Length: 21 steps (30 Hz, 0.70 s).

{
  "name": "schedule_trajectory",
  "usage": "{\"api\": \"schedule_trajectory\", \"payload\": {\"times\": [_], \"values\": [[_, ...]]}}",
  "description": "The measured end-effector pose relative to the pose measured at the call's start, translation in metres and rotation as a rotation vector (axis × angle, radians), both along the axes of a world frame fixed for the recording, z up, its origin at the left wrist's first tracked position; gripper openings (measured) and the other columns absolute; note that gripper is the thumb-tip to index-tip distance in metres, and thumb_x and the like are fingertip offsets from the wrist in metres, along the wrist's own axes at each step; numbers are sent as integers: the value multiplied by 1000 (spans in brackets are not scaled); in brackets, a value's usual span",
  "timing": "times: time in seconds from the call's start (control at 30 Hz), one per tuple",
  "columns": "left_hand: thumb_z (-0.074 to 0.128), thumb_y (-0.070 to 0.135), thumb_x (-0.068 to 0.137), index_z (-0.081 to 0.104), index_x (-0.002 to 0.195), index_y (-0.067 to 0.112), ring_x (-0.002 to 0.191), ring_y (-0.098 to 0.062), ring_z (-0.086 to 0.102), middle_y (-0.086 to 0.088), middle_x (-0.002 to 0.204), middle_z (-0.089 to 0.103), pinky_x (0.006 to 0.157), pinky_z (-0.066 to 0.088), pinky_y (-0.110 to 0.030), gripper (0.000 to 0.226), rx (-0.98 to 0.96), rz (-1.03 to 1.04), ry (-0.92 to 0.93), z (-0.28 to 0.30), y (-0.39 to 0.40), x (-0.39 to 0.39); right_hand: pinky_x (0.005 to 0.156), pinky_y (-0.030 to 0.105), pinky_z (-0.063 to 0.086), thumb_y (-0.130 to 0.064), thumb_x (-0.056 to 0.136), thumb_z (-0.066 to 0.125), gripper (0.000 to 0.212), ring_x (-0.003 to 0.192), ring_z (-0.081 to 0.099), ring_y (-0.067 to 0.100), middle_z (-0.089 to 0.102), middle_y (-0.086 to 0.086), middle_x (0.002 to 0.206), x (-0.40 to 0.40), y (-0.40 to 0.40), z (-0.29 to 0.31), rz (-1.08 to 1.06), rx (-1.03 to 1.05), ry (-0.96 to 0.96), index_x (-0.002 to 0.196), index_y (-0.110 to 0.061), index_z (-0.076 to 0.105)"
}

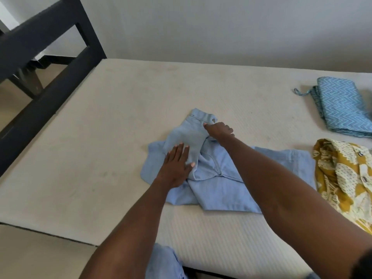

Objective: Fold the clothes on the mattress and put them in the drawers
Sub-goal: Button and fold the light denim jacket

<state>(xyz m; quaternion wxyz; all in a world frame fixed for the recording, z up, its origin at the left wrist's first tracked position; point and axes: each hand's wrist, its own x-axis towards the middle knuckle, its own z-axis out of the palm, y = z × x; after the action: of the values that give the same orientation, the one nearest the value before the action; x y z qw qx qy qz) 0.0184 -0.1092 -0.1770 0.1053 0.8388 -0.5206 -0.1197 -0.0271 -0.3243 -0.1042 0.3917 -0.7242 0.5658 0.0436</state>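
Pale blue shirt [219, 178] lies half folded mid-mattress [100, 158]. Left hand [177, 166] rests flat on its left part, fingers straight. Right hand [220, 131] grips the far folded edge, fingers curled into the cloth. Right arm hides part of the shirt. Zigzag blue cloth [340, 107] and yellow patterned garment [346, 178] run off the right edge.

Bare mattress [90, 137] open left of the blue garment [217, 190], folded chevron cloth [340, 109] and mustard shirt [342, 178] crowding right, dark bed frame [50, 63] bounding left
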Motion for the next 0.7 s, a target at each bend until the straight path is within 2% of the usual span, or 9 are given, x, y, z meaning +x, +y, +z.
{"api": "schedule_trajectory", "payload": {"times": [0.1, 0.2, 0.3, 0.37, 0.47, 0.53, 0.57, 0.63, 0.7], "values": [[2, 70, 89, 6, 155, 12, 151, -30, 5, -14, 163, 5, 120, 0, -41, 88, -62, 29, -36, -6, 1, -8, 109, 47, 37, -60, 67, 71, 85, 129, 41, 32, 45, 14, 140, 21, -14, -20, -78, 166, -70, 137, -18, 47], [-19, 74, 80, -6, 155, 17, 151, -24, -7, -9, 164, -8, 118, -11, -36, 95, -47, 28, -51, -7, 0, -6, 84, 41, 56, -25, 66, 69, 56, 100, 63, 30, 65, 15, 105, 34, -16, -19, -320, 318, -414, 117, -5, 61], [-5, 72, 84, 0, 157, 17, 152, -26, -4, -8, 164, -5, 119, -9, -37, 91, 0, 43, -28, -3, -2, -7, 59, 28, 43, 2, 85, 56, 17, 79, 56, 24, 55, 10, 78, 40, 1, 19, -379, 332, -671, 101, 1, 61], [17, 62, 94, 10, 157, 16, 152, -27, 3, -9, 164, 5, 121, -1, -41, 78, 8, 65, 15, -3, -6, -1, 59, 27, 44, 3, 81, 65, 17, 71, 56, 20, 56, 9, 79, 40, 14, 46, -359, 387, -771, 96, -1, 57], [50, 27, 98, 35, 150, 10, 143, -23, 32, -8, 154, 36, 119, 22, -39, 56, -248, 306, 413, 19, -6, 0, 62, 26, 48, 1, 79, 72, 12, 72, 58, 18, 60, 6, 78, 31, 42, 84, -157, 430, -836, 85, -3, 61], [50, 7, 94, 54, 132, 8, 121, -16, 51, -2, 129, 56, 104, 38, -23, 39, -553, 698, 613, 42, 4, -3, 56, 20, 49, 1, 80, 70, 13, 71, 59, 14, 62, 5, 79, 17, 72, 103, -9, 368, -845, 91, 0, 64], [49, 4, 93, 59, 120, 9, 109, -20, 59, -5, 118, 61, 92, 45, -24, 29, -689, 895, 737, 54, 13, -3, 54, 18, 49, 0, 79, 70, 18, 70, 59, 12, 63, 5, 81, 9, 90, 112, 33, 320, -850, 97, 2, 65], [45, 19, 100, 55, 104, 10, 87, -32, 63, -19, 103, 61, 75, 51, -37, 14, -958, 1152, 1219, 79, 37, -3, 54, 16, 48, 0, 78, 70, 26, 68, 59, 8, 65, 5, 86, -12, 129, 120, 112, 227, -837, 104, 3, 66], [37, 51, 101, 53, 97, 7, 79, -34, 64, -23, 93, 64, 71, 53, -40, 47, -1017, 1191, 1640, 96, 68, -11, 62, 23, 54, 0, 76, 71, 30, 74, 65, 14, 69, 8, 91, -35, 170, 119, 207, 206, -803, 106, 1, 65]]}}
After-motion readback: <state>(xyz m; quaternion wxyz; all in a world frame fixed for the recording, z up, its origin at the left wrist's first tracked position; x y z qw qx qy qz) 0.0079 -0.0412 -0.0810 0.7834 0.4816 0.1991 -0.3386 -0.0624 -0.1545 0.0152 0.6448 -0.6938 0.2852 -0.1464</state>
